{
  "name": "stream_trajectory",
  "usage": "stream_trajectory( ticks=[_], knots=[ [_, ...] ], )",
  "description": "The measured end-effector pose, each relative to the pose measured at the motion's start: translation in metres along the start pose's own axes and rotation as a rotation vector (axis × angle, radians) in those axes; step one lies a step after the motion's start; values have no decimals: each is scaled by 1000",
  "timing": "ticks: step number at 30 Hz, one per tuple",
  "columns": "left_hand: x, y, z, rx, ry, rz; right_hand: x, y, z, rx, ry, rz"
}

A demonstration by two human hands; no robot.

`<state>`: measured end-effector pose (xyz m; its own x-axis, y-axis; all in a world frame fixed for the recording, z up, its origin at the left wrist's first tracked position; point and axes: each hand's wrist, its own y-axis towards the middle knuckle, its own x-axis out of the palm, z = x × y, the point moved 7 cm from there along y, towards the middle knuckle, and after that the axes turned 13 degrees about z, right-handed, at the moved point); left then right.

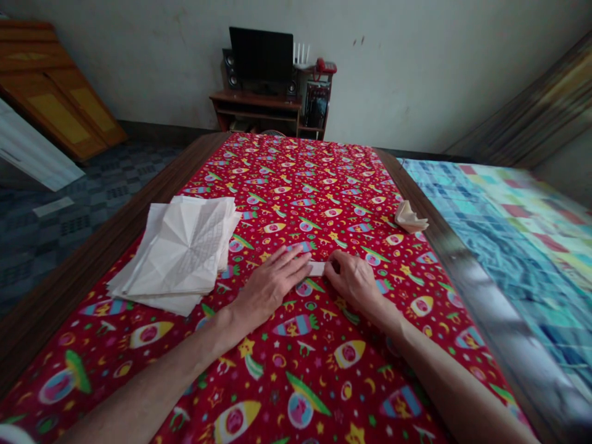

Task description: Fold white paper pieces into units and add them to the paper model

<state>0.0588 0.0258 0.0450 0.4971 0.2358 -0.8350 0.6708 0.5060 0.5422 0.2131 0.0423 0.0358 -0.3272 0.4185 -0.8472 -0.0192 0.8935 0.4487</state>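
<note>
A narrow folded strip of white paper (317, 269) lies on the red patterned cloth, showing only in the gap between my hands. My left hand (276, 276) rests flat over its left part, fingers stretched out. At the strip's right end, my right hand (354, 277) is closed, with thumb and curled fingers pinching the paper. Both ends of the strip are hidden under the hands. To the left sits a stack of creased white paper sheets (180, 246). Off to the right, near the cloth's edge, stands a small folded paper piece (411, 217).
The red cloth (296, 179) covers a dark wooden table (185, 166). Right beside it is a bed with a blue checked cover (485, 246). Beyond the far end stands a desk (256, 102) with a monitor (261, 55). A wooden cabinet (55, 92) is at the far left.
</note>
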Motion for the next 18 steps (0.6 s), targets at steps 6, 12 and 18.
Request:
stream_trajectory(
  ticks=[6, 12, 18],
  knots=[
    [15, -6, 15, -88, -53, -126, -2, 0, -1, -14, -32, 49],
    [19, -8, 15, -118, -70, -175, -22, -12, -28, -291, -82, 173],
    [17, -7, 15, -123, -72, -139, -12, -50, -54, -556, 98, 4]
  ],
)
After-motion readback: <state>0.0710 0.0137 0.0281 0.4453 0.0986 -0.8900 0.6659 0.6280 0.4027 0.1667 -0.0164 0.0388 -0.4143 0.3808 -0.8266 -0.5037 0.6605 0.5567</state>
